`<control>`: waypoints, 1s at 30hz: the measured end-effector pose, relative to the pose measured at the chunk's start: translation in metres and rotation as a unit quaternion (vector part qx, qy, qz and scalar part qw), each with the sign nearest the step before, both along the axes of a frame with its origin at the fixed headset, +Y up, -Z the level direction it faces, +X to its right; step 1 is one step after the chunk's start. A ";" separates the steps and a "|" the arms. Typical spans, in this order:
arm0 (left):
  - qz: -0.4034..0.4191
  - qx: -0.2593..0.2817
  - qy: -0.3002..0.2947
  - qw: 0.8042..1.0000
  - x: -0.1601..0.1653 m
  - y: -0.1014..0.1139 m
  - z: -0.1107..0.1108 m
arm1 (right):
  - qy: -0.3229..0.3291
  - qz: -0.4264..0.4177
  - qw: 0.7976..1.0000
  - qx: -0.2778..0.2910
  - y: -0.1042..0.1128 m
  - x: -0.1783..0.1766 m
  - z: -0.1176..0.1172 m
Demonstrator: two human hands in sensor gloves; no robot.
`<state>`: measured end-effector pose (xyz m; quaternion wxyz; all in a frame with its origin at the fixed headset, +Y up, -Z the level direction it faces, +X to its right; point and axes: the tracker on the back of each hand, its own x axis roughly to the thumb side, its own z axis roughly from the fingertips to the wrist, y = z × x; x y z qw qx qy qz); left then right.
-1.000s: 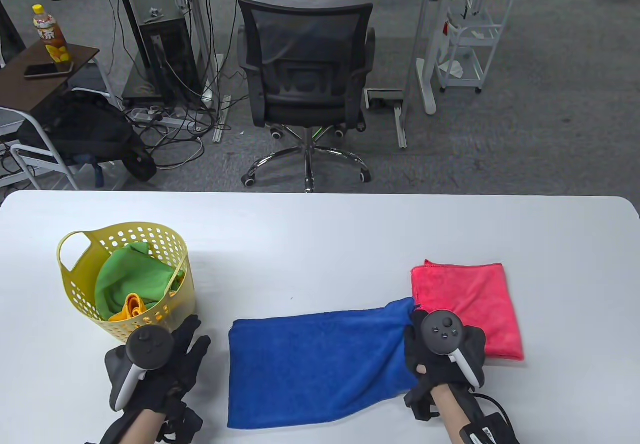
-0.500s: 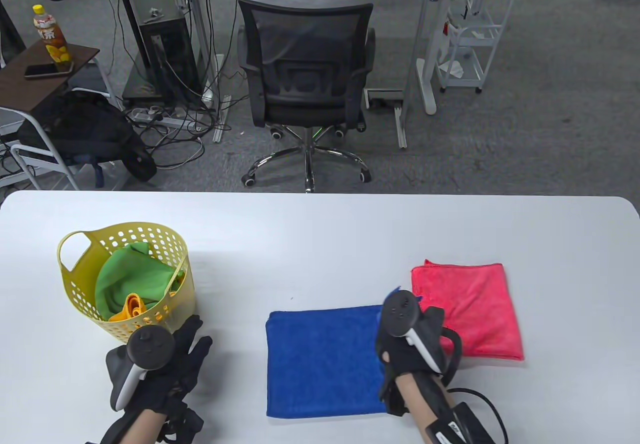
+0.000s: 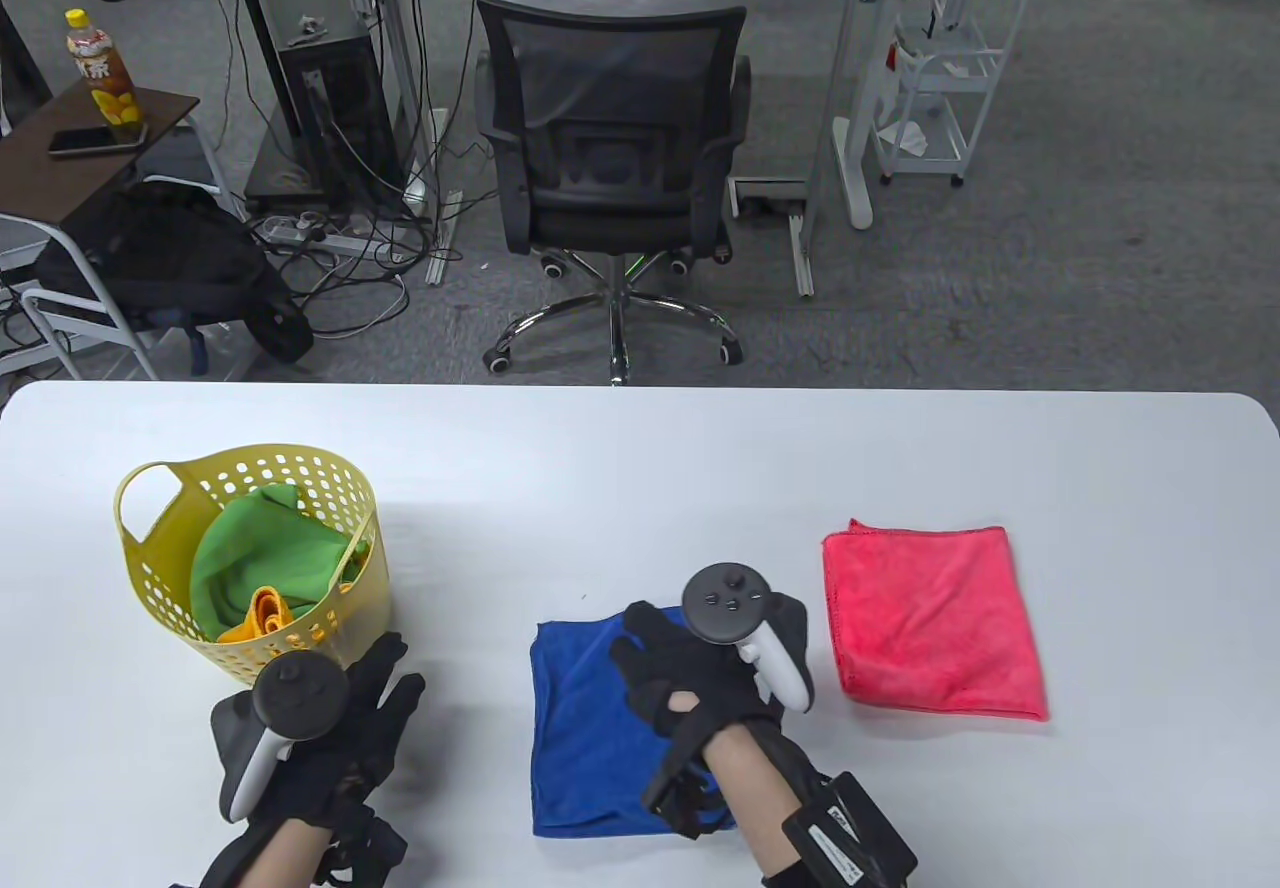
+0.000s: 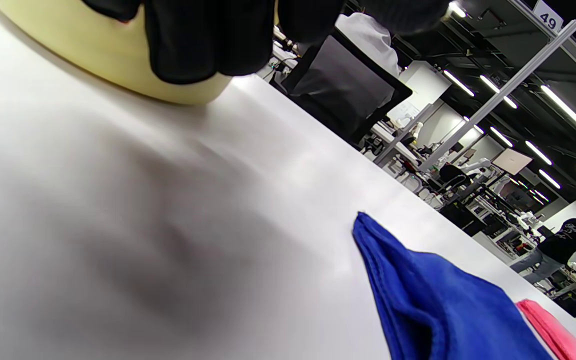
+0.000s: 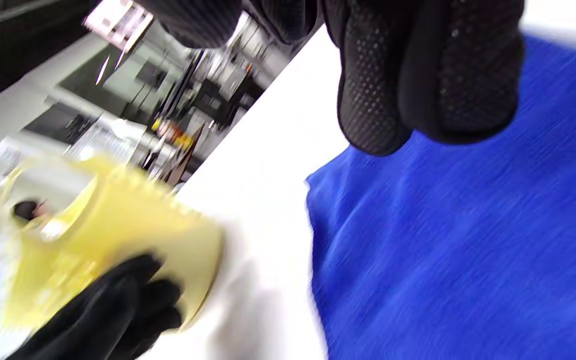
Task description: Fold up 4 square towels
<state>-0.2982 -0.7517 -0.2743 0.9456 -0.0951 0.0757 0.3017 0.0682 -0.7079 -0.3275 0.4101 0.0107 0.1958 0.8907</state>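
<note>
The blue towel [image 3: 580, 728] lies near the front edge of the surface [image 3: 640, 448], a little right of its middle. It is folded into a compact block, with a doubled edge on its left side — the left wrist view shows the layers there. My right hand [image 3: 700, 673] rests flat on it with the fingers [image 3: 640, 628] spread, so this grip is apart and clamps nothing.

The pink towel [image 3: 935, 618] lies folded just to the right of the blue one, not touching it. My left hand [image 3: 330, 728] lies on the surface beside the yellow basket [image 3: 160, 598], near the front left corner, fingers straight and holding nothing. In the basket are a green towel [image 3: 270, 558] and an orange towel [image 3: 265, 613], both crumpled.

My right hand and forearm cover the right part of the blue towel, so its right edge is hidden. The right wrist view is blurred.
</note>
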 end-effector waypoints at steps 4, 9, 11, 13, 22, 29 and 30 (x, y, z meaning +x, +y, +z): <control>-0.003 -0.001 -0.002 1.000 0.001 0.000 0.000 | -0.091 0.185 0.978 -0.002 -0.035 0.039 -0.003; -0.009 0.002 -0.005 1.000 0.003 -0.001 0.001 | -0.077 0.271 0.956 -0.086 -0.078 0.036 -0.015; -0.014 0.002 -0.005 1.000 0.004 -0.002 0.002 | -0.093 0.294 0.950 -0.046 -0.085 0.022 -0.017; -0.018 0.001 -0.006 1.000 0.005 -0.002 0.001 | -0.085 0.330 0.940 -0.019 -0.090 0.011 -0.017; -0.019 0.003 -0.008 1.000 0.006 -0.002 0.001 | -0.092 0.173 0.973 0.120 -0.062 0.045 -0.001; -0.024 0.000 -0.011 1.000 0.008 -0.004 0.001 | -0.091 0.239 0.951 0.172 -0.012 0.090 -0.020; -0.025 0.001 -0.012 1.000 0.009 -0.004 0.001 | -0.093 0.242 0.952 0.165 -0.006 0.093 -0.024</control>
